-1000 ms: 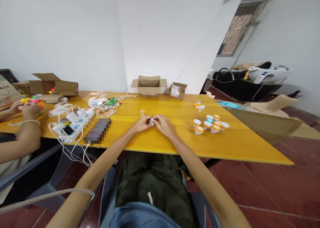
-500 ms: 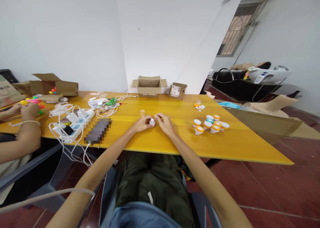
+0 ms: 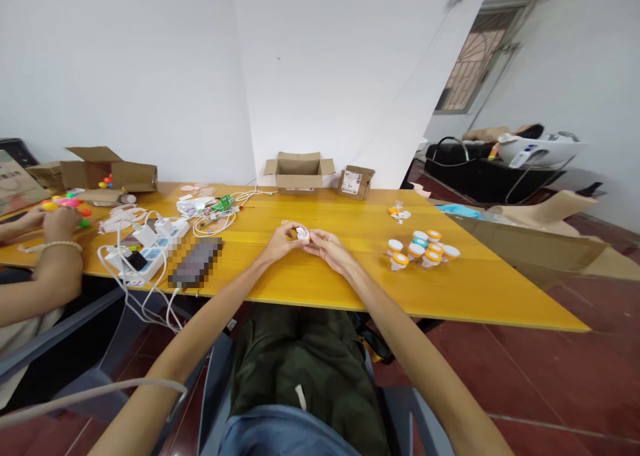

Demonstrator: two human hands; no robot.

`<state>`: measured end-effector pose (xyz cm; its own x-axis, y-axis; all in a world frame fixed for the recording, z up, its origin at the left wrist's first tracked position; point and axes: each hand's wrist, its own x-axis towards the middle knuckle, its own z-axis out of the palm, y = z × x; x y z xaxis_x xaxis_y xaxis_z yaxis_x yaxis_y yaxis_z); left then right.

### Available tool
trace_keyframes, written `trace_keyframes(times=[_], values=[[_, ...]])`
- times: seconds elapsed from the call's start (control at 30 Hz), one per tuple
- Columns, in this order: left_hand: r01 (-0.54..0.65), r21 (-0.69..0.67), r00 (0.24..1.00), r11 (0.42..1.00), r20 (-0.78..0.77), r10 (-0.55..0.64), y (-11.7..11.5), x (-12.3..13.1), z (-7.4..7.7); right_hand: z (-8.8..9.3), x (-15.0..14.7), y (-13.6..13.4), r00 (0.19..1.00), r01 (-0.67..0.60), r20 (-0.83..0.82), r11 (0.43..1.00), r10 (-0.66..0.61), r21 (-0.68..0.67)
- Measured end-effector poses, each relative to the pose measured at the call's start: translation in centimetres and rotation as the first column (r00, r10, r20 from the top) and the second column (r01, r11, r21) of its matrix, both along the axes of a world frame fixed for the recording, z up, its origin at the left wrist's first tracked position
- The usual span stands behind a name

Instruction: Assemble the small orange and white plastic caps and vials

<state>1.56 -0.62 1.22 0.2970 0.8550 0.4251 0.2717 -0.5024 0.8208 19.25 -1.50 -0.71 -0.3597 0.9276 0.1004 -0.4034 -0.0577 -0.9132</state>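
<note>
Over the yellow table (image 3: 320,286), in the middle, my left hand (image 3: 281,244) is closed on a small white piece (image 3: 303,233). My right hand (image 3: 326,248) meets it from the right, its fingers closed against the same piece. The fingers cover much of the piece, so its full shape is hidden. To the right stands a group of several small clear jars with white, orange and teal lids (image 3: 419,242). Behind them lie an orange part and some small white parts (image 3: 401,214).
Two cardboard boxes (image 3: 299,182) (image 3: 355,182) stand against the wall. On the left are a power strip (image 3: 155,251) with white cables, a dark pixelated object (image 3: 196,263) and green packaging (image 3: 223,203). Another person's hands (image 3: 60,223) handle colourful pieces at the far left.
My hands have come together, my right fingers now touching the white piece. The piece has tilted and risen slightly, and the clear ring behind my left hand is now mostly hidden.
</note>
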Motion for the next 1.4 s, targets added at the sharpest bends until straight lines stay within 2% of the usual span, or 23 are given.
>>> trace_keyframes(times=[0.2,0.9,1.23,1.4], values=[[0.051,-0.022,0.997,0.998,0.064,-0.049,0.01,0.17,-0.11,0.01,0.01,0.02,0.998,-0.030,-0.057,0.996,0.025,-0.087],[0.139,-0.093,0.981,0.986,0.146,-0.124,0.05,0.22,-0.23,-0.17,0.02,0.51,0.998,-0.054,0.011,0.993,0.055,-0.109],[0.134,-0.094,0.988,0.986,0.084,-0.126,0.21,0.15,-0.32,-0.16,-0.05,0.51,0.997,-0.053,0.050,0.995,0.057,-0.079],[0.076,-0.084,0.994,0.994,0.091,-0.068,0.43,0.15,-0.58,-0.08,-0.09,0.45,0.999,-0.039,0.031,0.996,0.042,-0.075]])
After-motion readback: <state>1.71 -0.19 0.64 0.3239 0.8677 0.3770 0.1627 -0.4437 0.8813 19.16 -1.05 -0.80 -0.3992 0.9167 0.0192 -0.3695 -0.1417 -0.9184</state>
